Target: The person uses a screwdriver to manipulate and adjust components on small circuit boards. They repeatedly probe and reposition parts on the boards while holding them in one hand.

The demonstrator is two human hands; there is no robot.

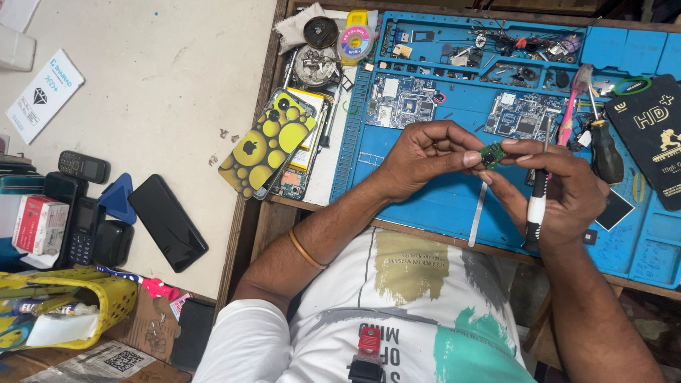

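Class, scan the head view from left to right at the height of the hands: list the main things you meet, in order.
Black keypad phone → dark smartphone → yellow bubble-pattern phone case → left hand → small green circuit board → right hand holding a black-and-white screwdriver → black packet.

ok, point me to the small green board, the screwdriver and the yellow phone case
small green board [492, 154], head view, middle of its exposed face
screwdriver [535, 206], head view, white section of its handle
yellow phone case [268, 142], head view, centre of its back
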